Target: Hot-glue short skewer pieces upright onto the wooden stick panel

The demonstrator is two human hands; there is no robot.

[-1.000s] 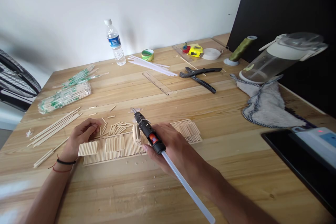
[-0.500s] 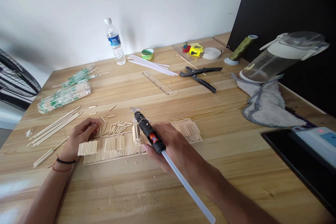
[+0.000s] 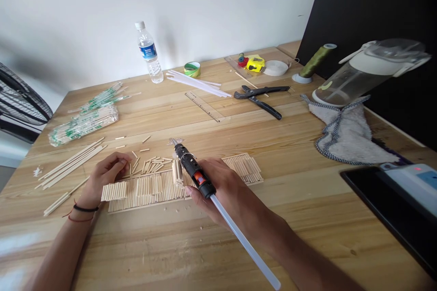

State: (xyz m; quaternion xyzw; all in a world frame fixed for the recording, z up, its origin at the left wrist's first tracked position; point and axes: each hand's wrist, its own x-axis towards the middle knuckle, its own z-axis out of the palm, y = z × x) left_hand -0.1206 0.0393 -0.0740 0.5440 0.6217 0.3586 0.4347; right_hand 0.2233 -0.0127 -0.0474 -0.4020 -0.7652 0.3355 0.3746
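Note:
My right hand is wrapped around a black hot glue gun with an orange window. A long translucent glue stick sticks out of its back end, and its nozzle points away from me over the table. Beneath lies a long panel of short wooden sticks, partly covered by that hand. Raised rows of sticks sit on top of it. Beside the panel's left end, my left hand has its fingers curled together; whatever they pinch is hidden. Loose short sticks are scattered just right of those fingers.
Long sticks and plastic-wrapped stick bundles lie at left. Further back are a water bottle, white strips, green tape, a ruler, black cutters and a yellow tape measure. A tumbler leans at right above a cloth.
Both hands, the glue gun and the stick panel stay practically in place. Only a very slight shift of the camera view shows.

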